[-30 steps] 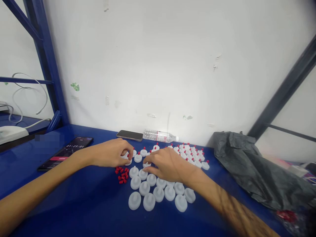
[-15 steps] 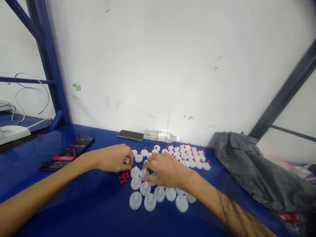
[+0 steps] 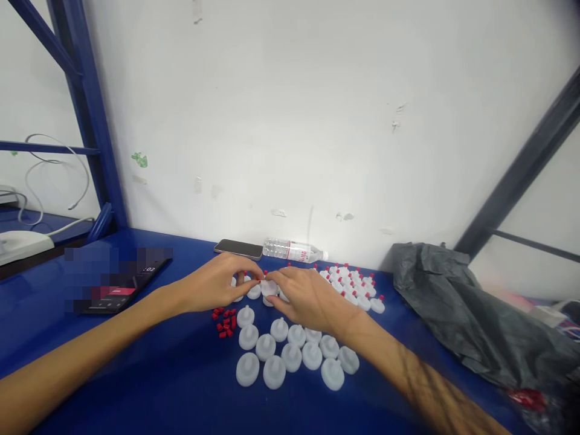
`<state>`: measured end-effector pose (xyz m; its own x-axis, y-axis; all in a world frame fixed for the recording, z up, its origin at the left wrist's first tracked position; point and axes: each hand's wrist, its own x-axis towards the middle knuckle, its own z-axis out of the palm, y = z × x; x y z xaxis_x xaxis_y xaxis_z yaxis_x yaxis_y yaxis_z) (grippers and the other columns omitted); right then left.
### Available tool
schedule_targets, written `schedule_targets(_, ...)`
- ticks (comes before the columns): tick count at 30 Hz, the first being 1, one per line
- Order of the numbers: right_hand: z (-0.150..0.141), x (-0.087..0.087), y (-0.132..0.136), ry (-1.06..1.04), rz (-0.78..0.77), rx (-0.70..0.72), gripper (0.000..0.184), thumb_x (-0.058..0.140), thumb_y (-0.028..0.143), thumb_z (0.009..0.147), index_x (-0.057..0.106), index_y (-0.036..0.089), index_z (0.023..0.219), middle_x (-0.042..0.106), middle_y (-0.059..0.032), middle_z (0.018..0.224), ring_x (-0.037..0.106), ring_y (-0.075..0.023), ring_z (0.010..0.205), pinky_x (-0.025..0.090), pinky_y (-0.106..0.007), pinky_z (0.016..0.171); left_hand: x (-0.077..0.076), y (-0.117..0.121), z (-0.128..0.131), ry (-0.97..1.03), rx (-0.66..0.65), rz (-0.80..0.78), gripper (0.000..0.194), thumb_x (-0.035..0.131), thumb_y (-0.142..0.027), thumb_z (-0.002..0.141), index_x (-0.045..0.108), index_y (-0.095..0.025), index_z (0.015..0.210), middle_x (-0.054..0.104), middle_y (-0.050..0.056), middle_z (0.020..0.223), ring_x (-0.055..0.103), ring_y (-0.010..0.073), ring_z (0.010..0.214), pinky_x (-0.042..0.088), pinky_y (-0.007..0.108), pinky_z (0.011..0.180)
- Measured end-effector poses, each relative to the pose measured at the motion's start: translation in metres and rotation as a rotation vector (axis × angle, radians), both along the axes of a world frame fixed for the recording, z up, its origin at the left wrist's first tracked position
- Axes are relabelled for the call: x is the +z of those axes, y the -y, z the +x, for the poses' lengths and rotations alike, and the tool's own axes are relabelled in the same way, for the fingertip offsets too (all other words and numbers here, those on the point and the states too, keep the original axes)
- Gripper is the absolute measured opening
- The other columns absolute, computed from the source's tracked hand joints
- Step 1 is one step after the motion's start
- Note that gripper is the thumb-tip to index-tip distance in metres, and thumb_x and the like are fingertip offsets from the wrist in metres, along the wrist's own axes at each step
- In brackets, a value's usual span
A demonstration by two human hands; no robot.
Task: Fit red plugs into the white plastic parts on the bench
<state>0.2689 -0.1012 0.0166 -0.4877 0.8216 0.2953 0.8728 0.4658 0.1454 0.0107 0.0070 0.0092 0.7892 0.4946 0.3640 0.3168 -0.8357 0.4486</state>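
Note:
My left hand (image 3: 222, 281) is closed in a pinch at a small red tip cap (image 3: 260, 280). Opposite it, my right hand (image 3: 303, 296) grips a white nozzle lid (image 3: 269, 289) between thumb and fingers. The red cap is at the lid's spout; whether it is seated there I cannot tell. Below my left hand lies a pile of loose red tip caps (image 3: 225, 323). Several uncapped white lids (image 3: 266, 347) stand spout-up in front of my right hand. Behind it, several white lids with red tips (image 3: 347, 281) are grouped, partly hidden by my fingers.
A dark phone (image 3: 238, 248) and a clear plastic bottle (image 3: 295, 249) lie along the wall. On the left a larger device with a lit screen (image 3: 127, 287) rests on the blue table (image 3: 149, 374). Grey plastic sheeting (image 3: 462, 302) covers the right side.
My left hand has moved right and up from the red pile with a red cap. My right hand has lifted a white lid from the uncapped group, and both hands have come together.

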Motion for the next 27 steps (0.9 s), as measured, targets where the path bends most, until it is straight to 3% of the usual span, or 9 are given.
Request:
schedule_targets(7, -0.002, 0.008, 0.0, 0.045, -0.023, -0.05, 0.028, 0.08, 0.036, 0.129, 0.09, 0.021, 0.15, 0.097, -0.0149, 0.139, 0.094, -0.0338, 0.13, 0.078, -0.042, 0.099, -0.004, 0.001, 0.001, 0.058, 0.008, 0.015, 0.031, 0.071, -0.036, 0.12, 0.098, -0.02, 0.122, 0.092, 0.005, 0.09, 0.07, 0.0197, 0.07, 0.057, 0.031, 0.073)
schedule_targets(11, -0.001, 0.007, -0.002, 0.014, -0.004, -0.068, 0.025, 0.081, 0.036, 0.127, 0.091, 0.024, 0.147, 0.097, -0.0139, 0.135, 0.094, -0.0346, 0.127, 0.077, -0.043, 0.097, -0.007, -0.002, 0.001, 0.098, 0.028, 0.001, 0.029, 0.073, -0.036, 0.119, 0.098, -0.021, 0.121, 0.086, 0.002, 0.078, 0.071, 0.0207, 0.067, 0.057, 0.032, 0.072)
schedule_targets(18, 0.001, 0.006, -0.003, -0.02, -0.026, -0.069, 0.026, 0.081, 0.035, 0.127, 0.09, 0.023, 0.149, 0.094, -0.0173, 0.139, 0.092, -0.0385, 0.129, 0.079, -0.049, 0.101, -0.005, 0.001, 0.002, 0.101, -0.021, -0.058, 0.031, 0.071, -0.035, 0.122, 0.098, -0.02, 0.122, 0.093, 0.006, 0.088, 0.079, 0.0213, 0.071, 0.058, 0.031, 0.071)
schedule_targets(23, 0.008, 0.003, -0.006, -0.139, 0.025, -0.017, 0.025, 0.083, 0.037, 0.128, 0.087, 0.027, 0.151, 0.091, -0.017, 0.152, 0.092, -0.0352, 0.123, 0.079, -0.048, 0.099, -0.007, -0.003, 0.003, 0.149, 0.03, -0.131, 0.035, 0.072, -0.038, 0.123, 0.099, -0.019, 0.131, 0.097, 0.006, 0.094, 0.081, 0.0213, 0.068, 0.061, 0.032, 0.072)
schedule_targets(27, 0.013, -0.004, -0.012, -0.256, 0.056, 0.078, 0.029, 0.081, 0.035, 0.13, 0.085, 0.025, 0.157, 0.098, -0.0151, 0.141, 0.096, -0.0348, 0.117, 0.08, -0.051, 0.105, -0.008, -0.005, 0.005, 0.125, 0.08, -0.148, 0.036, 0.071, -0.043, 0.123, 0.098, -0.02, 0.13, 0.097, 0.006, 0.096, 0.082, 0.0225, 0.07, 0.061, 0.033, 0.073)
